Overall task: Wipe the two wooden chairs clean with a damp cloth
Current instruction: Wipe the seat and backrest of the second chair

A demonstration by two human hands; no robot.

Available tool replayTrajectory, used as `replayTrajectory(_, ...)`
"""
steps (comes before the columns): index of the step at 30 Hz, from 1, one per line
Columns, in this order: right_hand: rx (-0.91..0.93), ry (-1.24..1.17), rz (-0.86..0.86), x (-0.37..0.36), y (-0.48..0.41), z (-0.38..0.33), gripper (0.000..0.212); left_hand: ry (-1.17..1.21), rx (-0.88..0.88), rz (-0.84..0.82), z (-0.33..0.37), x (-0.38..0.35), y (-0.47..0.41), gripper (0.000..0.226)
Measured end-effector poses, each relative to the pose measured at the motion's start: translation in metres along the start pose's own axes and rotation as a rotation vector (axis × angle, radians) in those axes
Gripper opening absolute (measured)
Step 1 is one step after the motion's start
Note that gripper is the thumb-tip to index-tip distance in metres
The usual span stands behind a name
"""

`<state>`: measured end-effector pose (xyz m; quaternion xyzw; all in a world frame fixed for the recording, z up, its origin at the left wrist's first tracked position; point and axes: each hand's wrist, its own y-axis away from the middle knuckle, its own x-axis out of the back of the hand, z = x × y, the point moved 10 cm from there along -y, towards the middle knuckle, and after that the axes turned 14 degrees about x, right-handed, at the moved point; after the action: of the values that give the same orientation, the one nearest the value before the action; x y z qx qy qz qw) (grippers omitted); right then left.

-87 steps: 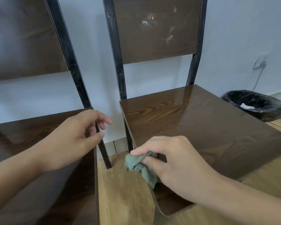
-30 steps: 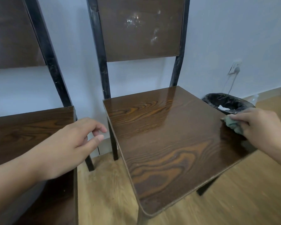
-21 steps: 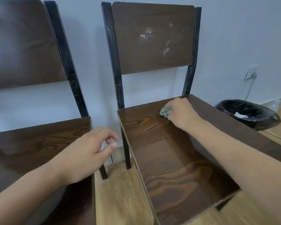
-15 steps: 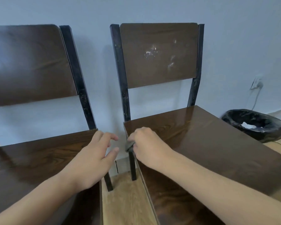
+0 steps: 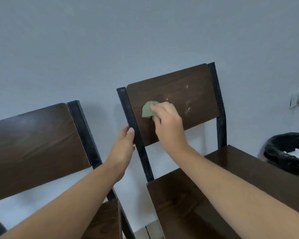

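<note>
Two dark wooden chairs with black metal frames stand side by side against a pale wall. On the right chair's backrest (image 5: 193,100), my right hand (image 5: 166,121) presses a small green cloth (image 5: 148,109) against the left part of the panel. Whitish smudges (image 5: 187,104) mark the backrest to the right of the cloth. My left hand (image 5: 123,149) grips the right chair's black left post (image 5: 129,114) just below the cloth's height. The left chair's backrest (image 5: 33,144) fills the lower left, and the right chair's seat (image 5: 188,204) lies under my right forearm.
A bin lined with a black bag (image 5: 286,152), holding white paper, stands on the floor right of the right chair. A wall socket with a plugged cable (image 5: 297,100) is above it. A narrow gap separates the two chairs.
My right hand has lifted the cloth from the seat's back left corner up onto the backrest. My left hand moved from the left chair's seat to the right chair's post. The view tilted upward.
</note>
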<state>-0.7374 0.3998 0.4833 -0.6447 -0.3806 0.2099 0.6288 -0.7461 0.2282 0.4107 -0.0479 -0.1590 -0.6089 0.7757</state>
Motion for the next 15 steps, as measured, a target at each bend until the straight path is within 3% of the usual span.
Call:
replayTrajectory(3,0.255,0.031,-0.193,-0.015,0.018,-0.012,0.027,-0.005,-0.054,-0.016,0.0,-0.009,-0.007,0.028)
replayTrajectory(4,0.214,0.072,-0.135,-0.002,0.009,0.011,0.026,-0.026,-0.071,-0.005,-0.004,-0.009,-0.01,0.033)
replayTrajectory(8,-0.326,0.153,0.247,0.049,-0.026,0.09,0.024,-0.089,-0.124,0.079,-0.016,-0.005,-0.021,0.042)
replayTrajectory(10,-0.173,0.079,0.243,0.018,-0.031,0.037,0.022,-0.101,-0.144,0.107,-0.016,-0.003,-0.022,0.043)
replayTrajectory(13,0.255,-0.024,0.008,-0.03,-0.004,-0.049,0.022,-0.069,-0.169,0.127,-0.01,-0.002,-0.016,0.033)
replayTrajectory(15,0.271,0.002,0.0,-0.021,-0.016,-0.032,0.022,-0.088,-0.161,0.139,-0.01,-0.004,-0.011,0.039)
